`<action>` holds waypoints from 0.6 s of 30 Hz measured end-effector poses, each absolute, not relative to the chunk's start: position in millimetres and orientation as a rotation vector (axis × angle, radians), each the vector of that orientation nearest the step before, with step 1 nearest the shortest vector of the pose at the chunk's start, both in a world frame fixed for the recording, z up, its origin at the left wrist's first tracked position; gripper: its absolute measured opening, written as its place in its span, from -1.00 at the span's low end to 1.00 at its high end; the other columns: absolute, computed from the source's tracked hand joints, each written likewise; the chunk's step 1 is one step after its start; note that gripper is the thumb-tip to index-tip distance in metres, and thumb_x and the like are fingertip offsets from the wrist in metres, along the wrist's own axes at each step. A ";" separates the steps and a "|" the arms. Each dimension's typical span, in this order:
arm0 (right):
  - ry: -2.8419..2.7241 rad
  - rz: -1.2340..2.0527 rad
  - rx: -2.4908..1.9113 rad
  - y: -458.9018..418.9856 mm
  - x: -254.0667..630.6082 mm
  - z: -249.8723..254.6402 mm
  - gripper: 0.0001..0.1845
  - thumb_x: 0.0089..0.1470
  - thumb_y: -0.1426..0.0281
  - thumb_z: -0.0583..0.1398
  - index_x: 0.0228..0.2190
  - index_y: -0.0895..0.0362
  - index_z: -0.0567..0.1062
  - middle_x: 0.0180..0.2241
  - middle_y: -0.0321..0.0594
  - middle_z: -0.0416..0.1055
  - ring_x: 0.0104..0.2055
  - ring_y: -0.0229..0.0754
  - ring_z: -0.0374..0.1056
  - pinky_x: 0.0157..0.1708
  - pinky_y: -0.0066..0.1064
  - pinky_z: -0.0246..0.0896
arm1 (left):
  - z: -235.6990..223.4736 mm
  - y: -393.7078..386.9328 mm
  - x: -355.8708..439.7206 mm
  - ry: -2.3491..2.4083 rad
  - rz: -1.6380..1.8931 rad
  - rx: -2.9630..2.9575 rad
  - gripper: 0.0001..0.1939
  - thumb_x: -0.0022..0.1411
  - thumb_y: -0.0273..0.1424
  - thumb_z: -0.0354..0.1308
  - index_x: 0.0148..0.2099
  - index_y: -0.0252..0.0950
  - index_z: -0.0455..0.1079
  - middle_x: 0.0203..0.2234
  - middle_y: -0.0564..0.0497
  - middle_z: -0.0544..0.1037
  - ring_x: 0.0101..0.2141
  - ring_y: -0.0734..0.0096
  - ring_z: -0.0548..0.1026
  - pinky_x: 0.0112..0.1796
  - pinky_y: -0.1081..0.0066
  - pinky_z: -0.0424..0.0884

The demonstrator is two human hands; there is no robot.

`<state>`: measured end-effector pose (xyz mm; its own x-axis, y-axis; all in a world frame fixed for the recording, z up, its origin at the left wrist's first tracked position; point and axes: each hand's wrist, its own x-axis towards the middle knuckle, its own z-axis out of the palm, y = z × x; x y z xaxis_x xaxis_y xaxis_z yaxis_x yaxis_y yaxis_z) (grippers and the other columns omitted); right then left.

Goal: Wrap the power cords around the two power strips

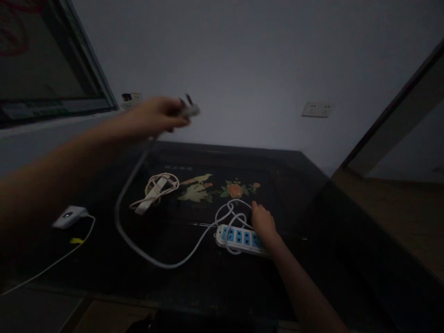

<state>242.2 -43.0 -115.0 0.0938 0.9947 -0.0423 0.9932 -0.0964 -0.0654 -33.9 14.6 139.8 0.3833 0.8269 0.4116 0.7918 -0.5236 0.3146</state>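
Raised over the table at the left, my left hand (pixel 161 113) pinches a plug (pixel 191 110) whose prongs are blurred by motion. From it a thick white cord (pixel 120 222) hangs in a wide curve down to the tabletop and runs into loose loops. These loops lie on and behind a white power strip (pixel 233 239) with blue socket faces. Over the strip's right part, my right hand (pixel 264 224) is closed, covering some of the sockets. One loop of the cord reaches its fingertips, which are partly hidden.
A dark table (pixel 166 289) with a flower picture stands against the wall. Left of the picture lies a second white strip (pixel 152 194) with coiled cord. A white device (pixel 70 216) with a thin cable sits further left. Wall sockets (pixel 317 109) are at the back right.
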 end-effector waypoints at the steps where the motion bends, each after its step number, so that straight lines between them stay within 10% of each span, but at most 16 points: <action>1: -2.097 0.123 -2.309 -42.8 242.2 -114.9 -0.64 0.17 0.64 -0.11 -0.08 0.20 0.32 -0.15 0.05 0.43 -0.16 -0.05 0.46 -0.27 -0.34 0.28 | 121.7 18.9 -15.2 1.420 0.627 2.583 -0.72 0.35 -0.45 -0.04 -0.03 -0.51 0.38 -0.25 -0.04 0.52 -0.24 0.40 0.49 -0.17 0.29 0.40; 10: -2.103 0.170 -2.323 -40.8 242.7 -111.2 -0.67 0.19 0.62 -0.11 -0.12 0.16 0.33 -0.15 0.01 0.43 -0.18 -0.06 0.48 -0.31 -0.36 0.28 | -88.3 100.2 91.7 1.307 0.255 2.586 -0.73 0.28 -0.36 0.11 0.00 -0.36 0.35 -0.09 -0.10 0.47 -0.14 0.27 0.47 -0.13 0.17 0.44; 18: -2.118 0.180 -2.320 -40.7 242.2 -109.5 -0.67 0.19 0.63 -0.11 -0.12 0.18 0.32 -0.16 0.01 0.43 -0.18 -0.07 0.48 -0.31 -0.36 0.29 | -142.9 122.8 87.2 1.375 0.319 2.621 -0.70 0.31 -0.38 0.03 0.07 -0.32 0.32 -0.07 -0.12 0.41 -0.08 0.27 0.41 -0.07 0.21 0.36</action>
